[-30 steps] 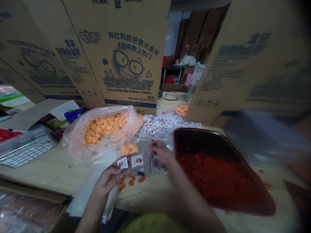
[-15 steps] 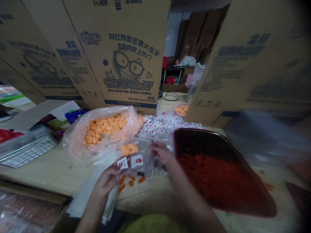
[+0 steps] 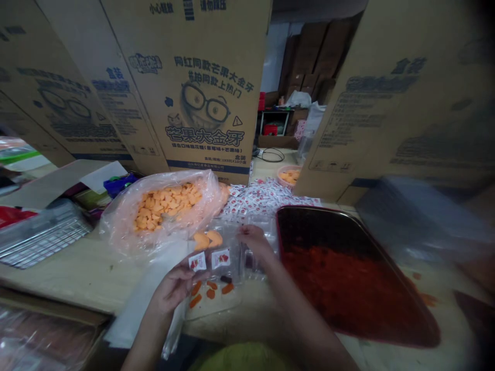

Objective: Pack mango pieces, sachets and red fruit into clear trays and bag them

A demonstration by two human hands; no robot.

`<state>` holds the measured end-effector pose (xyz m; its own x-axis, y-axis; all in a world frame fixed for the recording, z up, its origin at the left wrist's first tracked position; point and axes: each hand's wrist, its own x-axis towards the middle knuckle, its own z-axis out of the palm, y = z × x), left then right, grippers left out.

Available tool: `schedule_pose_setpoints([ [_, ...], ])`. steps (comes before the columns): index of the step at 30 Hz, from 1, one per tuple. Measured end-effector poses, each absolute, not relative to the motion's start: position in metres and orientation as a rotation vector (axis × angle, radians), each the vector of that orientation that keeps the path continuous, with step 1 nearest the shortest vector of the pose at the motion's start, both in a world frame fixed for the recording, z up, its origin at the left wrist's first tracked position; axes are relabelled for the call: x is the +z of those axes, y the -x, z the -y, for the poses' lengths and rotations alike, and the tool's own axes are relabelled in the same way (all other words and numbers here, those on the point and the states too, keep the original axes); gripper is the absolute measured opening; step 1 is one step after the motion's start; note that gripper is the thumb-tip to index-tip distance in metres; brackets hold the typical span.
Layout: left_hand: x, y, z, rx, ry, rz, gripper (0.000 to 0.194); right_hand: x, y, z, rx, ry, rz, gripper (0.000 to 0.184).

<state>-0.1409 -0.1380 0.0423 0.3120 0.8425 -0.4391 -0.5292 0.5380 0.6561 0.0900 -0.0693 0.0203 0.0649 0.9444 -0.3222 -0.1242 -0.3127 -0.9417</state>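
My left hand [image 3: 172, 286] grips the near left corner of a clear plastic tray [image 3: 231, 238], thumb and fingers closed on its edge. Two pale orange candy pieces [image 3: 208, 239] sit in its far part, with two small white printed sachets [image 3: 220, 258] side by side nearer me. At the tray's right edge, the fingers of my right hand [image 3: 256, 241] are pinched together; they seem to hold that edge. Under and in front of the tray lie several loose orange-red pieces and a dark one [image 3: 226, 280]. More clear trays [image 3: 270, 229] lie just beyond my right hand.
An open plastic bag [image 3: 116, 226] of orange candies stands behind left. Many sachets [image 3: 259, 198] are heaped at the back. To the right is a large dark red-rimmed tray [image 3: 305, 224] of reddish pieces. Tall cardboard boxes [image 3: 154, 113] wall the back; clear plastic sheets [image 3: 135, 299] lie at left.
The clear tray with its candies and sachets has shifted very slightly right and towards me. Both hands keep nearly the same positions.
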Motion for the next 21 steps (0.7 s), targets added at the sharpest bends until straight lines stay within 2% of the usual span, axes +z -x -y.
schedule_pose_setpoints([
  [6,0.045,0.144,0.137,0.924,-0.393,-0.788,0.037,0.024,-0.090,0.068,1.445,1.320,0.738,0.019],
  [10,0.042,0.152,0.138,0.954,-0.441,-0.785,0.039,0.030,-0.109,0.059,1.195,1.235,0.460,0.032],
  [14,0.037,0.157,0.140,0.970,-0.475,-0.787,0.049,0.044,-0.141,0.058,0.984,1.097,0.261,0.042],
  [18,0.034,0.153,0.139,0.977,-0.403,-0.797,0.060,0.062,-0.153,0.069,1.325,1.029,0.260,0.044],
  [21,0.034,0.144,0.138,0.968,-0.348,-0.791,0.057,0.066,-0.130,0.082,1.642,1.056,0.413,0.047],
])
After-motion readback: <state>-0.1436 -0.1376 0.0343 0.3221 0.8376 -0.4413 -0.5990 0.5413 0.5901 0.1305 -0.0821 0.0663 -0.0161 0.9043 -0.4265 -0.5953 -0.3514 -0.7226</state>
